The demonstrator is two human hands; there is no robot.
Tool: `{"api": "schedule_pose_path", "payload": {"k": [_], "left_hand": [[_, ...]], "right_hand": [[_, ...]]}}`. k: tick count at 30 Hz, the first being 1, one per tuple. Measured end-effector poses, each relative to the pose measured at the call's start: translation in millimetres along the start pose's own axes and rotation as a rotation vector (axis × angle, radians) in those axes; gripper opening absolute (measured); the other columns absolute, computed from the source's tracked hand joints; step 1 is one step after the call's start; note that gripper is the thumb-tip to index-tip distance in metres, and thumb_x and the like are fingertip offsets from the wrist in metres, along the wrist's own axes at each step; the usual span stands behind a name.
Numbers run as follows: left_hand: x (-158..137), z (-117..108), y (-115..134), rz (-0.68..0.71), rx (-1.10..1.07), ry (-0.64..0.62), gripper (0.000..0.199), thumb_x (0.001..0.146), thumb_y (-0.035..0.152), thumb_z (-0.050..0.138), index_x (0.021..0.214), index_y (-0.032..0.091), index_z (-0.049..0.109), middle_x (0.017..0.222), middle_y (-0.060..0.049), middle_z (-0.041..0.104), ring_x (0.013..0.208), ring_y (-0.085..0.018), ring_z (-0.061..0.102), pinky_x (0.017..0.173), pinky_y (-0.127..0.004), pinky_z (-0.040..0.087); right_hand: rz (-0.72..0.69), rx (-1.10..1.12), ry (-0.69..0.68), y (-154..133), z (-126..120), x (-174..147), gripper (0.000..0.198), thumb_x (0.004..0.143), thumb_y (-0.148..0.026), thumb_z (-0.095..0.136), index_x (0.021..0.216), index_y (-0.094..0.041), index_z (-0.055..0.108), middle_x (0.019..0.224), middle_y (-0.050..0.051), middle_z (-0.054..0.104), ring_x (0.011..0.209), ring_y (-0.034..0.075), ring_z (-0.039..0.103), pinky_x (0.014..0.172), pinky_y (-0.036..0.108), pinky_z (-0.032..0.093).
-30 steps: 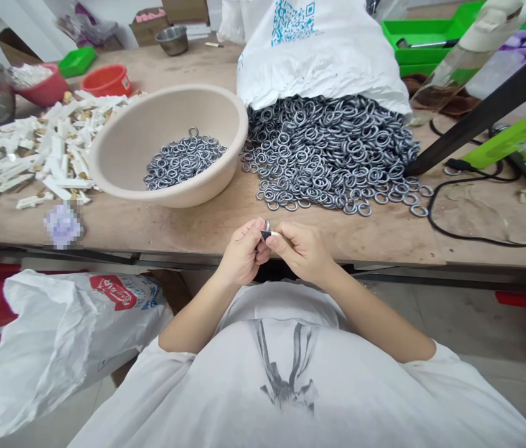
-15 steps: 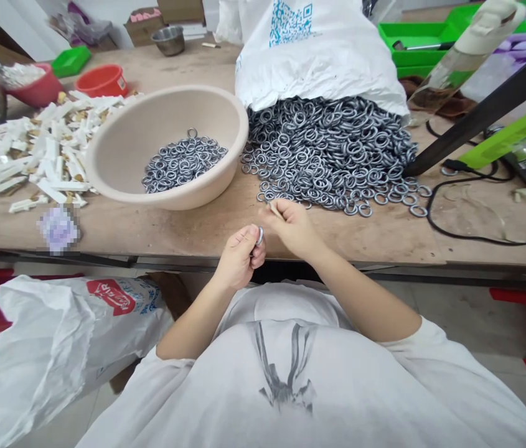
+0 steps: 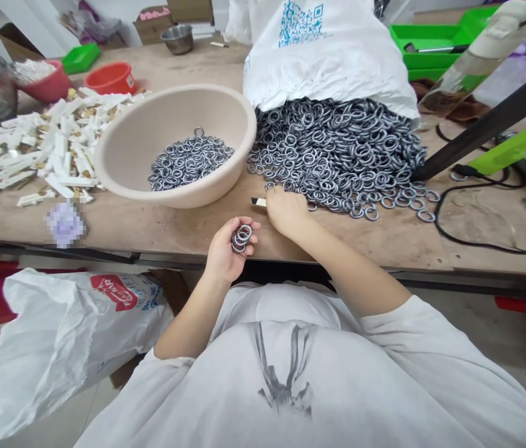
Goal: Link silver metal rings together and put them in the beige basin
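Several grey metallic rings rest in my left hand, whose fingers curl round them with the palm turned up at the table's front edge. My right hand is closed at the near edge of a big pile of the same rings. From its fingers sticks a small cream craft knife with a dark slanted tip pointing left; the rest of it is hidden. A beige basin with many rings at its bottom stands left of the pile.
A white sack lies open behind the pile. White plastic pieces are heaped left of the basin. A dark slanted post and a black cable are on the right. Another white sack stands below the table at left.
My left hand has moved left and opened its palm upward, so several rings show. My right hand has turned over toward the pile, and the knife now points left.
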State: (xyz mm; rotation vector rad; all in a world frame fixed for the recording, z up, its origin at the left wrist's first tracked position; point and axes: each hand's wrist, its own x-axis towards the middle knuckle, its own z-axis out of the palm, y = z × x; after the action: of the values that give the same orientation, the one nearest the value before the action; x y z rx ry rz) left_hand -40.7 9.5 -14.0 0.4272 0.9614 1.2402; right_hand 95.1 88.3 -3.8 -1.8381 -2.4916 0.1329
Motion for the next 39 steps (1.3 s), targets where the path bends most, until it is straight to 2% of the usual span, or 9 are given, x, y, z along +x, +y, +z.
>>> {"api": "schedule_pose_path", "payload": {"k": [6,10,14,18,21,24,31,35,39], "left_hand": [[1,3,0,-0.010,0.028,-0.007,0.028,0.072,0.033,0.077,0.083,0.015,0.059,0.072,0.002,0.062,0.053,-0.007,0.058,0.039,-0.015,0.036],[3,7,-3,0.005,0.110,-0.044,0.035,0.066,0.035,0.084,0.083,0.015,0.060,0.068,0.004,0.058,0.048,-0.004,0.051,0.039,-0.015,0.032],[5,19,-9,-0.085,0.171,-0.175,0.044,0.072,0.051,0.081,0.086,0.014,0.063,0.062,0.005,0.051,0.043,-0.003,0.041,0.037,-0.014,0.023],[0,30,-13,-0.227,0.152,-0.362,0.051,0.075,0.062,0.075,0.082,0.014,0.060,0.060,0.005,0.046,0.043,-0.003,0.037,0.038,-0.014,0.021],[-7,33,-14,-0.229,0.114,-0.385,0.047,0.072,0.053,0.081,0.076,0.015,0.053,0.060,0.006,0.043,0.044,-0.002,0.037,0.039,-0.013,0.022],[-13,36,-14,-0.133,0.130,-0.290,0.046,0.071,0.049,0.082,0.072,0.017,0.049,0.057,0.007,0.041,0.044,-0.003,0.035,0.039,-0.014,0.020],[-19,40,-12,-0.014,0.136,-0.200,0.042,0.076,0.048,0.074,0.069,0.018,0.046,0.056,0.007,0.039,0.043,-0.003,0.034,0.039,-0.016,0.021],[-19,40,-13,-0.006,0.100,-0.151,0.044,0.075,0.047,0.076,0.068,0.019,0.043,0.055,0.007,0.039,0.041,-0.003,0.035,0.039,-0.017,0.021],[-18,39,-15,-0.002,0.103,-0.154,0.047,0.075,0.049,0.077,0.068,0.019,0.043,0.055,0.007,0.039,0.042,-0.004,0.035,0.040,-0.017,0.023]], "right_hand": [[0.004,0.109,0.062,14,0,0,0.031,0.100,-0.018,0.041,0.115,-0.009,0.067,0.117,0.023,0.068,0.096,0.030,0.069,0.075,0.036,0.048],[0.106,0.674,0.198,40,-2,-5,0.023,0.098,-0.032,0.052,0.085,-0.017,0.063,0.079,0.006,0.063,0.067,0.017,0.056,0.062,0.030,0.042],[-0.008,1.440,-0.094,46,0,-30,0.043,0.090,-0.061,0.060,0.077,-0.021,0.053,0.056,-0.008,0.037,0.043,0.007,0.025,0.040,0.024,0.023],[-0.101,1.655,-0.180,30,4,-53,0.054,0.077,-0.071,0.069,0.071,-0.020,0.051,0.059,-0.006,0.049,0.044,0.006,0.039,0.039,0.021,0.029],[-0.093,1.662,-0.081,21,5,-60,0.053,0.075,-0.071,0.071,0.077,-0.021,0.054,0.062,-0.005,0.055,0.052,0.009,0.053,0.050,0.023,0.045],[-0.119,1.562,0.004,19,3,-64,0.053,0.072,-0.068,0.076,0.090,-0.022,0.057,0.072,-0.004,0.062,0.058,0.012,0.059,0.058,0.027,0.051],[-0.131,1.029,0.403,24,1,-75,0.042,0.100,-0.056,0.045,0.082,-0.021,0.060,0.068,0.000,0.060,0.064,0.014,0.054,0.064,0.030,0.041],[-0.300,0.741,0.424,22,2,-86,0.042,0.100,-0.051,0.045,0.079,-0.020,0.062,0.073,0.004,0.064,0.069,0.016,0.057,0.066,0.030,0.038],[-0.295,0.666,0.422,18,3,-91,0.046,0.101,-0.054,0.042,0.077,-0.020,0.062,0.070,0.004,0.061,0.065,0.016,0.053,0.063,0.030,0.035]]}}
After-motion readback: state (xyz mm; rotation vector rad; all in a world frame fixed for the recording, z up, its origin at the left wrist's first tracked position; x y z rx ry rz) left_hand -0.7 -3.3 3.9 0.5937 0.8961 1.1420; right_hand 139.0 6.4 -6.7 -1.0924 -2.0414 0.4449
